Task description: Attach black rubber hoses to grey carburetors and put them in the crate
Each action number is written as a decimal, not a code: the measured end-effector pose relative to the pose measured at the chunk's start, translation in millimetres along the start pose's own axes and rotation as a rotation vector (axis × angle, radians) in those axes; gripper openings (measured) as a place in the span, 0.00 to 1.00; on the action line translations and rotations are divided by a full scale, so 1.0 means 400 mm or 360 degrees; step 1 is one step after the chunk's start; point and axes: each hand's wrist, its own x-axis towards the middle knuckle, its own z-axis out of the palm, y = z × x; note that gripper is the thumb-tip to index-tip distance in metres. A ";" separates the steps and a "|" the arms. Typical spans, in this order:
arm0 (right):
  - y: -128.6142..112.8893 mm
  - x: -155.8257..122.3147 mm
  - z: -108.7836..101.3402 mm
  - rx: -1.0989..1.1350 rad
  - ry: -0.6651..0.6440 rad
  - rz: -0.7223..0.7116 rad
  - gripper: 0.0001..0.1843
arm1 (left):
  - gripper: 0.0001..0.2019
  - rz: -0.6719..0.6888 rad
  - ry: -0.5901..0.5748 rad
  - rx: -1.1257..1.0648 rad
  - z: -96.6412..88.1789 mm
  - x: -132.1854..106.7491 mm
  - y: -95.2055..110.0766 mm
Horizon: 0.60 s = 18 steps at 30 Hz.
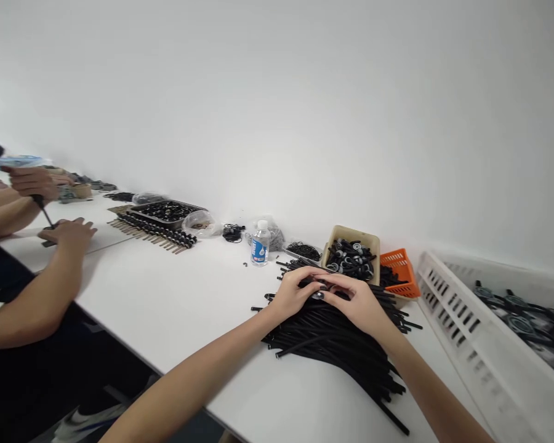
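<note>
l hand (295, 294) & r hand (354, 303): both drawn in, fingers bent, tips meeting over the work. small part (318, 295), grey/black, pinched btwn the fingertips of both; mostly covered by fingers, exact form can't be told. part is held just above a heap of black tubes (325, 335), approx. mid-heap. wrists bare, forearms reach in from lower edge of view.

tubes lie loose on white table (198, 295), roughly side by side, ends uneven; one juts toward near edge, lower r.

behind heap: beige bin (351, 231) w/ black pcs, some w/ grey round ends. orange basket (409, 284) just beside bin, r side, dark pcs inside. far r: white crate (493, 347), slotted wall, holds black & grey items w/ round faces.

l of bin: shallow container of black rings (303, 250); clear bottle (259, 247), white cap, blue label, upright. further l: clear bag (200, 223), metal tray (194, 208) w/ small dark pcs, & row of flat sticks (157, 232) bearing black pcs, along tray's near side.

co-worker, far l: one hand (32, 183) grips a dark-handled tool (44, 209), shaft angled down; other hand (71, 232) low at table, nr tool tip. item worked there: too blurred to identify.
</note>
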 end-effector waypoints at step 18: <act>-0.035 -0.010 0.023 -0.0406 0.0211 -0.0675 0.10 | 0.10 0.0489 0.0093 0.0394 0.004 -0.022 -0.002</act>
